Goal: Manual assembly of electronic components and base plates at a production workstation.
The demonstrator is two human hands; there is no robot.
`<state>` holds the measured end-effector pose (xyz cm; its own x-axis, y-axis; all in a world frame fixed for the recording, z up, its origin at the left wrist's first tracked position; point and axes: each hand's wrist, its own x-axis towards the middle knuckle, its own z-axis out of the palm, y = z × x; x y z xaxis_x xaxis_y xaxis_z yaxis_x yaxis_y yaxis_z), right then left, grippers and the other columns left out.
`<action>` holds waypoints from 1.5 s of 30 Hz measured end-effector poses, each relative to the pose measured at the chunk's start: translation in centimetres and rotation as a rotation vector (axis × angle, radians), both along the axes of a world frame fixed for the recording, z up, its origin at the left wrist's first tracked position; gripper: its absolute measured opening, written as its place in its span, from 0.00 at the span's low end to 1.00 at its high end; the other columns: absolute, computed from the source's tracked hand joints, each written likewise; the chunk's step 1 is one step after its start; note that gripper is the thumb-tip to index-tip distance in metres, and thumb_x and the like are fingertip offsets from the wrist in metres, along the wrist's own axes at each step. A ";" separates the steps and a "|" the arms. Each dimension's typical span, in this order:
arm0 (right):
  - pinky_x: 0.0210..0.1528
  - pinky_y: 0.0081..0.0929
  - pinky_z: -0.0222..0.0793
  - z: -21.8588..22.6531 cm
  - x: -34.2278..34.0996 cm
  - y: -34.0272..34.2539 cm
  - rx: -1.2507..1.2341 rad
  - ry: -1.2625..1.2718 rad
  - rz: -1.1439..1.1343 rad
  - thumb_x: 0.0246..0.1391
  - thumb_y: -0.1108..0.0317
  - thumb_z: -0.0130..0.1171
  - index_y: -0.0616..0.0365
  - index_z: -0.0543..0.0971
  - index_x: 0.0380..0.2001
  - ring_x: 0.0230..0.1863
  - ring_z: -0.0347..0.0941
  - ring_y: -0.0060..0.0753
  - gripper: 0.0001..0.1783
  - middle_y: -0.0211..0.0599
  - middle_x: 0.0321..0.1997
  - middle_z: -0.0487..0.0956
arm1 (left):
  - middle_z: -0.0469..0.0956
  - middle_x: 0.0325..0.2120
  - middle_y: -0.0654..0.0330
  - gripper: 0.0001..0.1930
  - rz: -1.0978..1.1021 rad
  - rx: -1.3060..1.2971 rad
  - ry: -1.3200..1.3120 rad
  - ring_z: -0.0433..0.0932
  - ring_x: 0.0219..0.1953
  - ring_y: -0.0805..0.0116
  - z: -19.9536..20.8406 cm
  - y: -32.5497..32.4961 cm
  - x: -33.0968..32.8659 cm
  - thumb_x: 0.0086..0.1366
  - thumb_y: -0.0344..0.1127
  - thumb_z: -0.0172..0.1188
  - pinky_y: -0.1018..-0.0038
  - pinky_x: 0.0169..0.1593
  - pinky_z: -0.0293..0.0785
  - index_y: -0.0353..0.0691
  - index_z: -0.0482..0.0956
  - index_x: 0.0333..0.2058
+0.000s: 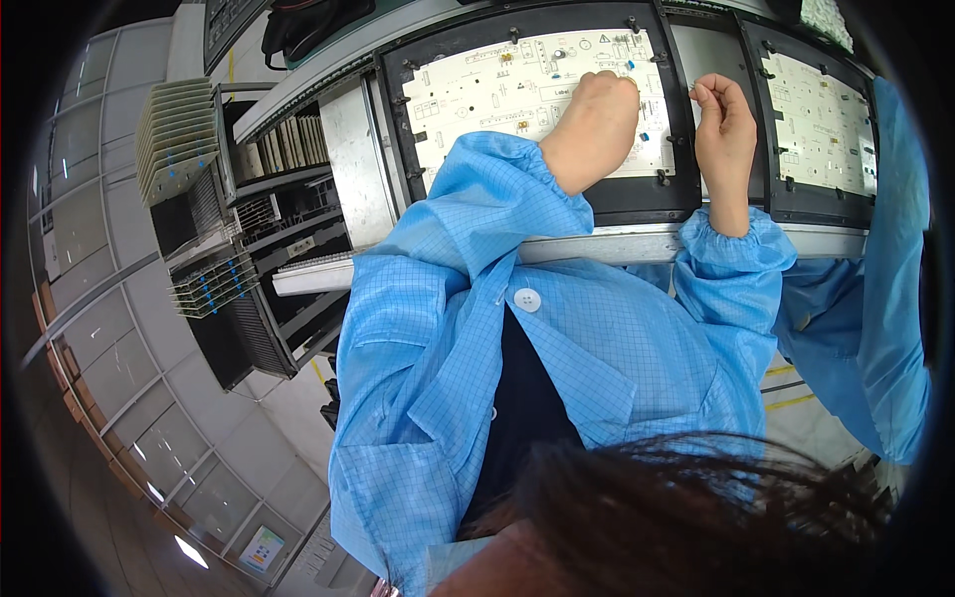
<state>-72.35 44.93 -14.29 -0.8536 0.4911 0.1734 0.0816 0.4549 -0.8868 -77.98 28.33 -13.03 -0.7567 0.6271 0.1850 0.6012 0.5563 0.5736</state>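
Observation:
A white printed circuit board (458, 85) lies in a black frame (686, 149) with dark clamps around its edge. Small parts stand on it, among them a blue component (645, 137) and an orange one (523, 125). Over the board's right half is my left hand (595, 127), its fingers curled down toward the surface; the fingertips and anything in them are hidden. My right hand (726, 129) hovers past the frame's right edge, thumb and forefinger pinched together. Something tiny and dark may show at those fingertips, too small to name.
A second board (816, 119) in its frame sits to the right, beside another person's blue sleeve (895, 249). Metal rails (637, 244) run along the near and far sides. At left stand racks holding upright boards (179, 139) and more boards (214, 284).

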 end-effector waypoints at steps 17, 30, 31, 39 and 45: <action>0.34 0.22 0.73 2.1 -0.6 -1.0 0.281 -0.256 0.194 0.52 0.74 0.62 0.62 0.80 0.38 0.28 0.78 0.25 0.09 0.38 0.29 0.82 | 0.76 0.32 0.39 0.09 0.018 -0.163 -0.005 0.74 0.38 0.45 2.0 -4.1 -0.2 0.48 0.22 0.57 0.60 0.47 0.69 0.26 0.78 0.30; 0.31 0.25 0.71 2.5 -1.6 -1.1 0.357 -0.359 0.201 0.48 0.73 0.62 0.60 0.79 0.34 0.26 0.77 0.28 0.08 0.36 0.25 0.81 | 0.77 0.21 0.45 0.04 -0.043 -0.047 -0.006 0.77 0.31 0.50 0.8 -3.2 -0.9 0.47 0.21 0.56 0.60 0.45 0.70 0.29 0.78 0.24; 0.31 0.25 0.71 2.6 -1.5 -1.0 0.360 -0.358 0.196 0.48 0.73 0.62 0.60 0.79 0.34 0.26 0.77 0.28 0.08 0.36 0.25 0.81 | 0.77 0.21 0.45 0.04 -0.046 -0.044 -0.004 0.77 0.31 0.50 0.9 -3.1 -1.8 0.47 0.21 0.56 0.60 0.45 0.70 0.29 0.78 0.24; 0.33 0.39 0.72 1.5 -0.7 -2.7 0.605 -0.248 0.149 0.51 0.74 0.59 0.58 0.77 0.34 0.31 0.77 0.52 0.06 0.46 0.25 0.79 | 0.74 0.43 0.45 0.16 0.227 0.173 0.455 0.75 0.46 0.46 7.1 -9.5 -9.5 0.60 0.26 0.55 0.59 0.49 0.72 0.33 0.71 0.48; 0.35 0.28 0.71 3.4 1.0 -1.1 0.412 -0.035 0.095 0.57 0.74 0.57 0.62 0.76 0.43 0.30 0.74 0.37 0.10 0.45 0.31 0.77 | 0.75 0.43 0.44 0.18 0.656 -0.302 0.243 0.69 0.51 0.44 3.1 -22.3 -0.7 0.49 0.19 0.52 0.55 0.54 0.64 0.35 0.78 0.41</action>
<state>-71.39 43.80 -10.84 -0.9006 0.3060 0.3088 0.0495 0.7778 -0.6266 -78.71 6.03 -9.94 -0.9516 0.1123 0.2860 0.1830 0.9550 0.2336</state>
